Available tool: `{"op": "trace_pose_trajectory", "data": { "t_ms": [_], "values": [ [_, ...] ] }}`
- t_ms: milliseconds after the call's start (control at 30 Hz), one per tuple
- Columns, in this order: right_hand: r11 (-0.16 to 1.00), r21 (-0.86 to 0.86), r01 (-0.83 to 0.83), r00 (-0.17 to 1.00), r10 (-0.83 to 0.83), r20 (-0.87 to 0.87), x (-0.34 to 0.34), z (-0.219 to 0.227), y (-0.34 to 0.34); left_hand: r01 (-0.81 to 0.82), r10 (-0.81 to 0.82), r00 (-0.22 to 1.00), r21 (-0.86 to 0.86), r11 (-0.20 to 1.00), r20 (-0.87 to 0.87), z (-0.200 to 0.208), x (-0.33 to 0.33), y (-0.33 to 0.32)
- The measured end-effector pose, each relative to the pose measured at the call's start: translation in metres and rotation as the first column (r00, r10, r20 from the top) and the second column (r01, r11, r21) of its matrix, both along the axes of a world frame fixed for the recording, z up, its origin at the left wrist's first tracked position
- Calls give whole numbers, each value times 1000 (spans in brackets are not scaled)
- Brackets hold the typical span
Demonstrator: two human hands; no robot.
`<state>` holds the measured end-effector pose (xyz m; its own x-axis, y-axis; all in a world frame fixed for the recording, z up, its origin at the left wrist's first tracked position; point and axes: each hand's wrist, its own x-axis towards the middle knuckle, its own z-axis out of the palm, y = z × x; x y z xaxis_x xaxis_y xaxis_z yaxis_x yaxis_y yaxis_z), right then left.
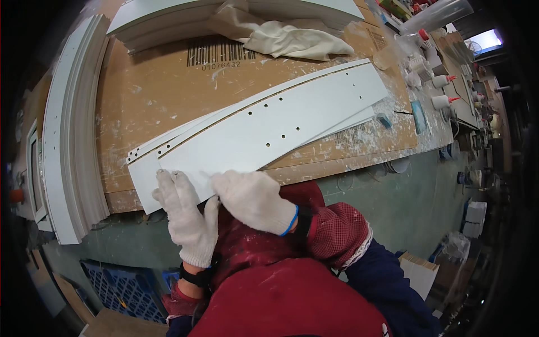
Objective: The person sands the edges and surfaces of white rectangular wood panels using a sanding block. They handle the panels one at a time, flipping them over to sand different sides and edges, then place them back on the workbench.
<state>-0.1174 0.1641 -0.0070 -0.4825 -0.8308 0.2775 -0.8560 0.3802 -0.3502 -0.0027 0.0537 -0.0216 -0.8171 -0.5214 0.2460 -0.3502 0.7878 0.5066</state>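
Note:
A long white panel (224,137) with drilled holes and a groove along its far edge lies slantwise in front of me. More white panels (351,119) show from beneath it. My left hand (188,219), in a whitish knit glove, rests on the panel's near left end with its fingers stretched out. Beside it, my right hand (255,202), gloved alike, is closed and bears on the panel near its front edge. Anything inside that right hand's grip is hidden from view.
Stacked white boards (70,135) stand along the left, and another stack (168,25) lies at the back. A crumpled whitish cloth (292,39) drapes against it. Brown cardboard (151,84) covers the table. Red-capped white bottles (442,102) stand at the right. A blue plastic pallet (120,286) is on the floor.

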Motion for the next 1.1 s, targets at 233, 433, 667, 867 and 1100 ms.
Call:
{"op": "trace_pose_trajectory", "data": {
  "t_ms": [233,433,667,867,1100],
  "values": [
    [830,-10,558,827,-557,-82,-120,14,109,-212,367,930,766,607,-34,8,57,-28],
    [807,-13,590,773,-570,-278,-131,-4,118,-50,346,938,996,69,23,-10,35,-23],
    [964,24,267,879,-233,-416,-45,-4,41,82,410,912,990,-116,-27,-15,24,-31],
    [997,-16,-79,996,78,-46,0,-8,-3,19,410,912,998,-67,10,-11,27,-21],
    [859,-74,507,858,-511,-55,-114,10,90,50,209,977,999,-12,-46,-22,46,-24]
  ]
}}
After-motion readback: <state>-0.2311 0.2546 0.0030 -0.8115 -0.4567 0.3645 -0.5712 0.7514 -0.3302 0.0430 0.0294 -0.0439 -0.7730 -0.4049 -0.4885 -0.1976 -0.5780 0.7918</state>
